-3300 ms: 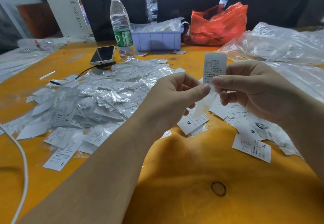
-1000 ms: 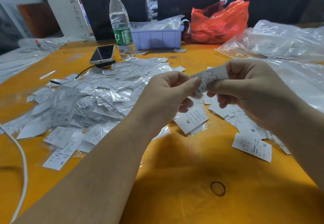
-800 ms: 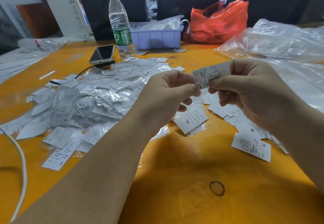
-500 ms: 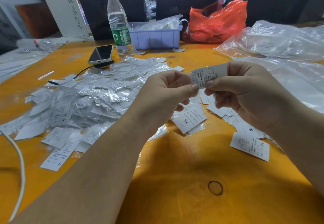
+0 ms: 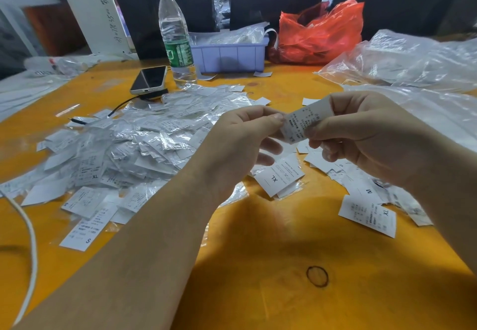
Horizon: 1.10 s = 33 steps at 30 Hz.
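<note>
A small white printed size tag [image 5: 303, 123] is held in the air between both hands, above the orange table [image 5: 258, 265]. My left hand [image 5: 240, 146] pinches its left end with thumb and forefinger. My right hand [image 5: 361, 136] grips its right end, fingers curled round it. To the left lies a large heap of tags in clear plastic sleeves [image 5: 134, 148]. Loose bare tags [image 5: 366, 200] marked XL, M and S lie under and right of my hands.
At the back stand a water bottle [image 5: 175, 37], a phone [image 5: 149, 79] on a cable, a lilac plastic bin [image 5: 232, 55] and a red plastic bag [image 5: 320, 35]. Clear plastic bags [image 5: 413, 71] pile at the right. A white cable [image 5: 28, 239] crosses the left edge; a black rubber band [image 5: 317, 276] lies near me.
The tag stood upright 3.3 s ago; it has since been turned to lie sideways and tilted between my hands, which stay in about the same place.
</note>
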{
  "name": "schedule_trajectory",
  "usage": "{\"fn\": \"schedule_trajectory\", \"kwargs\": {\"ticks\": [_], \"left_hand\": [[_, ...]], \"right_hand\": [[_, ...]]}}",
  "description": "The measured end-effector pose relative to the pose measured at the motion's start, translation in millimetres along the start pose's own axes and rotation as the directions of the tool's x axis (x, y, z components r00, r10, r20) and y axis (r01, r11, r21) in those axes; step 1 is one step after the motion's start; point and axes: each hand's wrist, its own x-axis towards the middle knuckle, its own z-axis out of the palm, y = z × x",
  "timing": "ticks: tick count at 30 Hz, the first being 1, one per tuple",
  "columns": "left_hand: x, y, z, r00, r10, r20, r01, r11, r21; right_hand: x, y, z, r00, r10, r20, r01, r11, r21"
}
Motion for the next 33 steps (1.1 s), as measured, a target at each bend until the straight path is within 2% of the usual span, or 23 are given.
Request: {"fn": "schedule_trajectory", "kwargs": {"ticks": [6, 15, 22, 29, 33], "left_hand": [[0.6, -1.6, -0.4, 1.000, -0.003, 0.016, 0.002, 0.999, 0.050], [0.0, -4.3, -2.9, 0.998, 0.035, -0.050, -0.033, 0.999, 0.042], [-0.2, -4.5, -3.4, 0.999, 0.045, -0.012, -0.044, 0.995, 0.086], [0.6, -5.0, -0.4, 0.998, 0.026, -0.059, -0.017, 0.990, 0.140], [0.8, -4.9, 1.3, 0.998, 0.027, -0.063, -0.018, 0.990, 0.142]], "right_hand": [[0.2, 5.5, 4.8, 0.997, -0.005, 0.080, 0.009, 0.999, -0.052], [2.1, 3.9, 0.2, 0.995, 0.025, 0.096, -0.026, 1.000, 0.009], [0.7, 13.4, 11.4, 0.992, -0.086, -0.097, 0.080, 0.994, -0.068], [-0.9, 7.6, 9.3, 0.994, -0.102, 0.051, 0.107, 0.986, -0.124], [0.7, 4.8, 3.5, 0.994, -0.021, 0.106, 0.032, 0.994, -0.105]]}}
